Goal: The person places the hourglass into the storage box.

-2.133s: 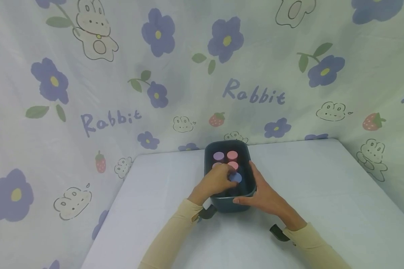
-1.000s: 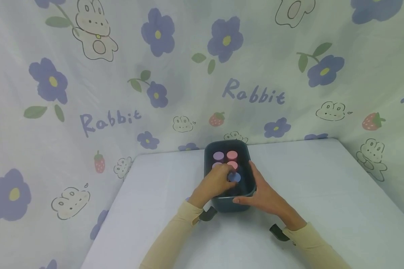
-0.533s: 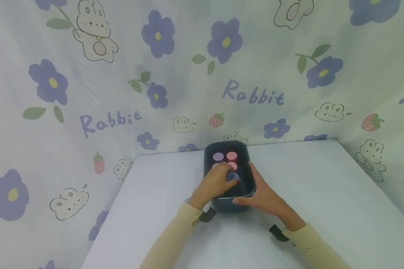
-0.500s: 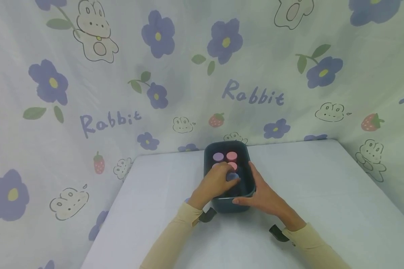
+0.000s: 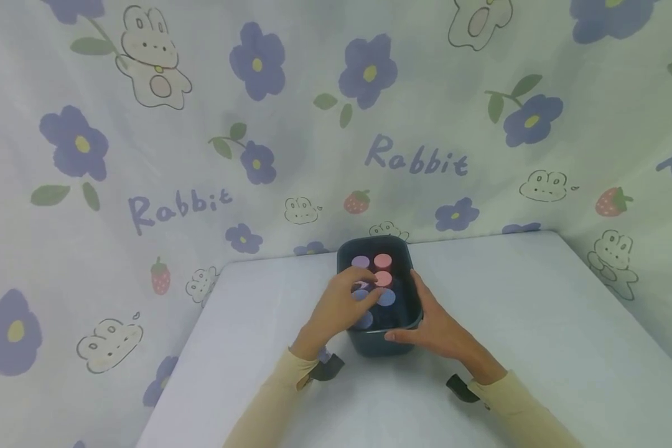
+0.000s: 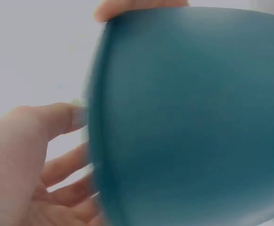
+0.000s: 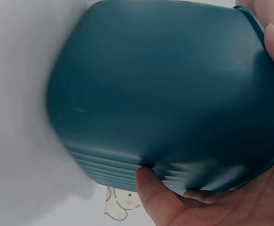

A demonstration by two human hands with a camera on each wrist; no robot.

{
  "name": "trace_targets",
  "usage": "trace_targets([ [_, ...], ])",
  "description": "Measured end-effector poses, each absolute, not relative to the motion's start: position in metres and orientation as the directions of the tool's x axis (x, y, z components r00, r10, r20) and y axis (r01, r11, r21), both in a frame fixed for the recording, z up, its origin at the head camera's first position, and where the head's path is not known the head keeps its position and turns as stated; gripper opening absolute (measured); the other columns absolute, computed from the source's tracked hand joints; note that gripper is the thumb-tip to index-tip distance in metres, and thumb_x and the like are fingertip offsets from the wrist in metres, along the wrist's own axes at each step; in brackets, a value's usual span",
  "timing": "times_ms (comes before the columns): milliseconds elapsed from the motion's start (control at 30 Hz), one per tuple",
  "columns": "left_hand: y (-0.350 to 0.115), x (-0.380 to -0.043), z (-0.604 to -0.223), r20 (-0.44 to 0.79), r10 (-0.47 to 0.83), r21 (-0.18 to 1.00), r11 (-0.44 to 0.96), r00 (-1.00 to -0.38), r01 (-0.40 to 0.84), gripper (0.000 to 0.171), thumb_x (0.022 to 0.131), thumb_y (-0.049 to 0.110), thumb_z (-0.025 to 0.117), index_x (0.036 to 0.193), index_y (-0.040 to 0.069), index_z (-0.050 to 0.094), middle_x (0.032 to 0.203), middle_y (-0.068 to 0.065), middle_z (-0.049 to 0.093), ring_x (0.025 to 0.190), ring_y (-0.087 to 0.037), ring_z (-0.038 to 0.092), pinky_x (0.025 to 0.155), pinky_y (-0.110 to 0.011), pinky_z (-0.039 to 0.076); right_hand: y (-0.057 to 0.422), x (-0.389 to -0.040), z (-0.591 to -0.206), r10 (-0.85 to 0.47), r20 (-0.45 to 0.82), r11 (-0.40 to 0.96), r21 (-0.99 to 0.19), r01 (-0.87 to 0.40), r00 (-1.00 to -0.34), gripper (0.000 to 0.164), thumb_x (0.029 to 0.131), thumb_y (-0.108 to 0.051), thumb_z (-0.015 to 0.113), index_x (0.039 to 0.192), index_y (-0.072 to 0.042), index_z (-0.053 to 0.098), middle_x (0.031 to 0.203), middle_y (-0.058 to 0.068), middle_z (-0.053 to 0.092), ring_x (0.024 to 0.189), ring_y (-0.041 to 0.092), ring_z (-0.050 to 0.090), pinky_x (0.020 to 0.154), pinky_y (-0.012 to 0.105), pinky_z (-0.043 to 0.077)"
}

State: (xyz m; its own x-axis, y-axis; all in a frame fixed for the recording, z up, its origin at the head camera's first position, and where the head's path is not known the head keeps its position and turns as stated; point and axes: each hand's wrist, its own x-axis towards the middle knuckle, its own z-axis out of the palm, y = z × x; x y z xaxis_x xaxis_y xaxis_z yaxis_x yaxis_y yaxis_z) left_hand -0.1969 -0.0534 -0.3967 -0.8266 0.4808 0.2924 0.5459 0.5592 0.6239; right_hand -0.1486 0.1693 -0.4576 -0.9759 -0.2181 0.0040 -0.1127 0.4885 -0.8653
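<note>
A dark teal plastic bin (image 5: 382, 344) stands on the table, with several round cylinders inside it, their flat tops coloured purple (image 5: 361, 261), pink (image 5: 383, 261) and blue (image 5: 386, 297). Over the bin's left side is my left hand (image 5: 331, 306), thumb and fingers apart, with nothing visible held between them. It partly hides a purple and a blue cylinder beneath. My right hand (image 5: 448, 330) holds the bin's near right corner, its thumb at the near rim and its fingers along the ribbed side, seen in the right wrist view. The left wrist view is blurred.
A white-covered table (image 5: 515, 311) surrounds the bin. Behind it hangs a pale curtain (image 5: 313, 143) printed with rabbits and purple flowers, close to the bin's far end. A dark wrist-worn device (image 5: 327, 368) sits under the left cuff.
My left hand has come off the blue cylinder on the right and moved left, uncovering blue cylinders. The right hand stays at the bin's corner.
</note>
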Motion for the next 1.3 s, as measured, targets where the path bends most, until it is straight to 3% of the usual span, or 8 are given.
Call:
trace_targets([
  [300, -0.109, -0.186, -0.378, 0.314, 0.383, 0.713, 0.509, -0.869, 0.482, 0.035, 0.095, 0.024, 0.075, 0.127, 0.011, 0.068, 0.128, -0.006, 0.071, 0.123, -0.023, 0.067, 0.107, -0.044, 0.057, 0.168, -0.149, -0.457, -0.222, -0.006, 0.468, -0.878, -0.101, -0.975, 0.134, 0.072, -0.058, 0.087, 0.167, -0.028, -0.003, 0.176, 0.007, 0.009, 0.159, 0.041, 0.022, 0.12, 0.072, 0.03],
  [567, -0.154, -0.174, -0.381, 0.319, 0.3, 0.763, 0.481, -0.899, 0.432, 0.037, 0.096, 0.02, 0.075, 0.131, 0.012, 0.066, 0.132, -0.007, 0.07, 0.128, -0.026, 0.065, 0.11, -0.042, 0.054, 0.168, -0.149, -0.458, -0.215, -0.018, 0.476, -0.875, -0.088, -0.976, 0.133, 0.073, -0.057, 0.087, 0.166, -0.029, -0.003, 0.176, 0.007, 0.009, 0.159, 0.041, 0.021, 0.119, 0.072, 0.03],
  [700, -0.169, -0.166, -0.393, 0.341, 0.282, 0.778, 0.452, -0.897, 0.437, 0.04, 0.096, 0.017, 0.074, 0.134, 0.009, 0.064, 0.134, -0.01, 0.069, 0.129, -0.028, 0.064, 0.11, -0.043, 0.053, 0.169, -0.15, -0.457, -0.215, -0.015, 0.476, -0.875, -0.091, -0.977, 0.132, 0.074, -0.054, 0.088, 0.166, -0.03, -0.003, 0.176, 0.007, 0.009, 0.158, 0.041, 0.022, 0.119, 0.073, 0.031],
  [1000, -0.19, -0.147, -0.438, 0.332, 0.269, 0.806, 0.416, -0.904, 0.421, 0.047, 0.093, 0.012, 0.076, 0.138, 0.01, 0.061, 0.133, -0.014, 0.07, 0.124, -0.019, 0.067, 0.106, -0.028, 0.055, 0.168, -0.15, -0.46, -0.218, -0.014, 0.475, -0.875, -0.094, -0.976, 0.132, 0.073, -0.057, 0.087, 0.166, -0.031, -0.003, 0.176, 0.006, 0.008, 0.159, 0.041, 0.02, 0.12, 0.073, 0.029],
  [1300, -0.188, -0.135, -0.464, 0.216, 0.266, 0.837, 0.445, -0.939, 0.319, 0.055, 0.089, 0.021, 0.081, 0.14, 0.012, 0.06, 0.137, -0.012, 0.068, 0.129, -0.03, 0.065, 0.106, -0.03, 0.055, 0.169, -0.149, -0.461, -0.212, -0.002, 0.474, -0.875, -0.101, -0.977, 0.132, 0.074, -0.055, 0.087, 0.166, -0.029, -0.003, 0.176, 0.007, 0.009, 0.159, 0.041, 0.021, 0.119, 0.073, 0.03],
])
